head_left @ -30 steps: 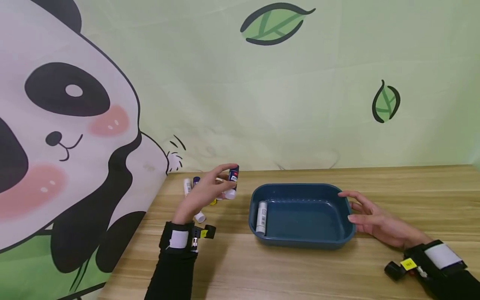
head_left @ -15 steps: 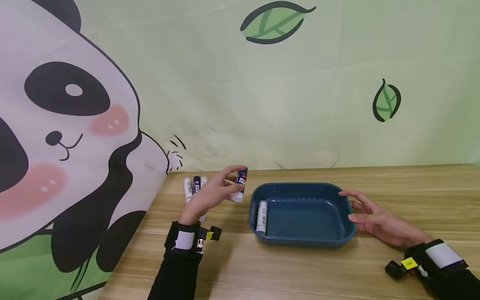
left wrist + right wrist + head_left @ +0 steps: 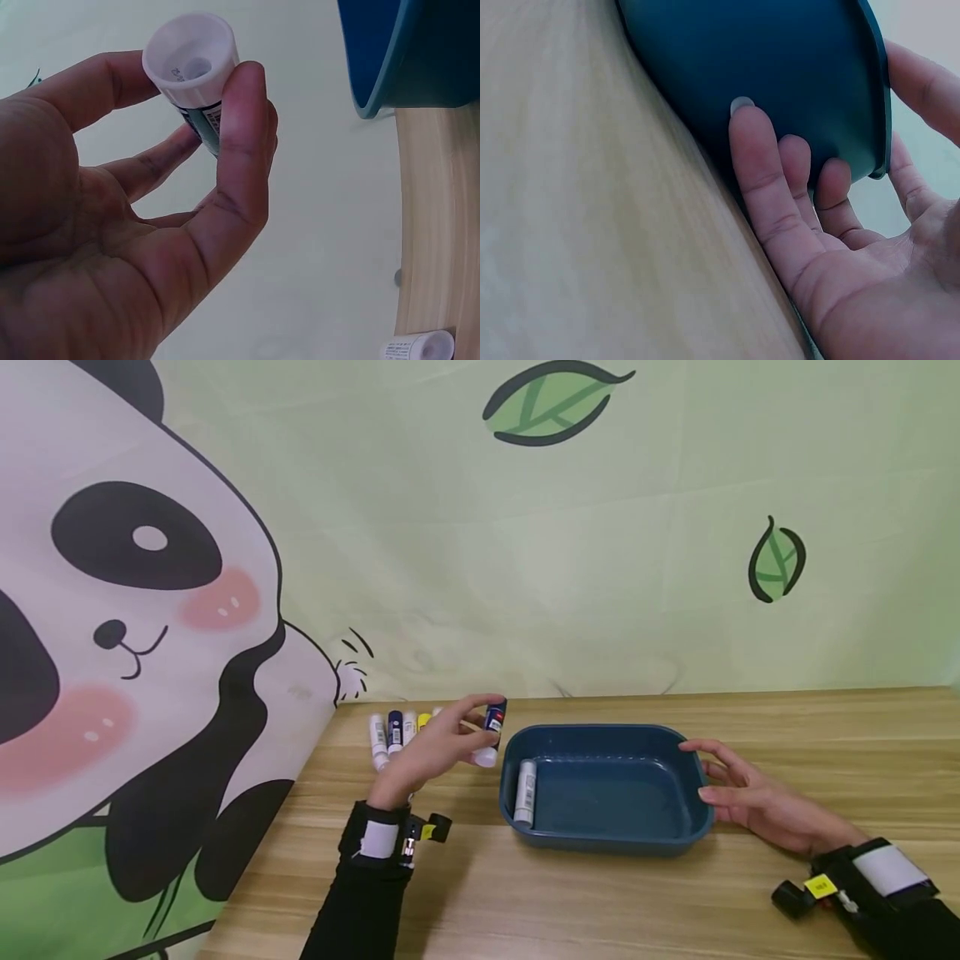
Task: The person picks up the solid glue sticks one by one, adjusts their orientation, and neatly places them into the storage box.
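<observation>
My left hand (image 3: 435, 750) pinches a navy glue stick (image 3: 496, 718) with a white base, held upright and slightly tilted just left of a dark blue plastic basin (image 3: 600, 845). In the left wrist view the white base of the glue stick (image 3: 191, 56) faces the camera, between thumb and fingers. Inside the basin, along its left wall, lies a white glue stick (image 3: 526, 793). My right hand (image 3: 765, 806) touches the basin's right end, fingertips at the rim and outer wall. The right wrist view shows relaxed fingers (image 3: 757, 157) against that wall.
Several glue sticks lie in a group behind and beside my left hand, among them a white one (image 3: 377, 732), a navy one (image 3: 395, 728) and a yellow one (image 3: 424, 719). The wooden table (image 3: 570, 902) meets a green panda-print backdrop (image 3: 600, 568) at its rear edge.
My left hand has moved right with the navy glue stick, closer to the basin's left rim, uncovering more of the group behind. The right hand and basin stay in place.
</observation>
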The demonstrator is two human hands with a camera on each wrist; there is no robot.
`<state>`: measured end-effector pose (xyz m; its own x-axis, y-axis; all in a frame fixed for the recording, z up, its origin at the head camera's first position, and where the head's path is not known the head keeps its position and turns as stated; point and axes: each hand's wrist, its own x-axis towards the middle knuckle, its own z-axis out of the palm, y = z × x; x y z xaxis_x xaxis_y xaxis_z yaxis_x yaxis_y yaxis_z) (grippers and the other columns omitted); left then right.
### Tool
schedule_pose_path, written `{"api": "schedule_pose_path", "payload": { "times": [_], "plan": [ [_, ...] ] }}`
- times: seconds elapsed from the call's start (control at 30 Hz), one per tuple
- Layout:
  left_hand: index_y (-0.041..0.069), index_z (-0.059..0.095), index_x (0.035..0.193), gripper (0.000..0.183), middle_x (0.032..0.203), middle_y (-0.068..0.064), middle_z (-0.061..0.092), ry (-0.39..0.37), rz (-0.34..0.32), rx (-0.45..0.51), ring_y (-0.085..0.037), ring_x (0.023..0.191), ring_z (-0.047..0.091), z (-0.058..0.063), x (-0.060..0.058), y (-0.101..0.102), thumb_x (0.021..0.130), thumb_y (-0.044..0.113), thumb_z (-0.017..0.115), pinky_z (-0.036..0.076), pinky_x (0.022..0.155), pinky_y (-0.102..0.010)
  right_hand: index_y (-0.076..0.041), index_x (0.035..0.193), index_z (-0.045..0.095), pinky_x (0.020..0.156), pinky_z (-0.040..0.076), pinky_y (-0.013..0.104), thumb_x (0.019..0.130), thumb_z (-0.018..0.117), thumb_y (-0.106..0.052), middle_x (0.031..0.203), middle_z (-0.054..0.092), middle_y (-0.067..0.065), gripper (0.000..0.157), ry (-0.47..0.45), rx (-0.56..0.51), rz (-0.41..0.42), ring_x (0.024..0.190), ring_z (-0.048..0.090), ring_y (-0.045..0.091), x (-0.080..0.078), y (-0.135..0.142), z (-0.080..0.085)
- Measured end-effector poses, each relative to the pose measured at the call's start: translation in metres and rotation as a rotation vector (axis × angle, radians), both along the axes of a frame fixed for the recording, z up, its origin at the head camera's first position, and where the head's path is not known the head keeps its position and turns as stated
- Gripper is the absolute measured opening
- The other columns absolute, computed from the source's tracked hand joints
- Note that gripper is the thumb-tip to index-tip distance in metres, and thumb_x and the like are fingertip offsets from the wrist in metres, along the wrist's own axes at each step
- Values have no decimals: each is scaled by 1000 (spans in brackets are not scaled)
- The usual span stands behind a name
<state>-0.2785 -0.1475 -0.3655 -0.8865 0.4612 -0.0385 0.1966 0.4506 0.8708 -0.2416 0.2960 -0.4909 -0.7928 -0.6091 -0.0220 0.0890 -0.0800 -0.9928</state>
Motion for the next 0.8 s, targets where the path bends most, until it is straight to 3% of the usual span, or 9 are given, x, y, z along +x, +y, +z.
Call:
{"api": "schedule_pose_path", "payload": {
  "times": [0.4, 0.8],
  "plan": [
    [15, 47, 156, 56, 127, -22, 57, 8, -46, -23, -30, 106, 66, -8, 1, 15, 103, 13, 64, 60, 87, -51, -30, 156, 30, 99, 54, 41, 110, 44, -7, 160, 1, 21, 54, -6, -4, -5, 129, 51, 14, 2, -1, 3],
    [16, 47, 156, 56, 125, -21, 57, -7, -58, -42, -29, 104, 65, -13, 1, 20, 102, 13, 64, 61, 84, -45, -31, 156, 31, 98, 54, 40, 110, 45, -7, 163, -2, 24, 54, 2, 1, -9, 129, 50, 10, 2, -2, 1]
  ]
}}
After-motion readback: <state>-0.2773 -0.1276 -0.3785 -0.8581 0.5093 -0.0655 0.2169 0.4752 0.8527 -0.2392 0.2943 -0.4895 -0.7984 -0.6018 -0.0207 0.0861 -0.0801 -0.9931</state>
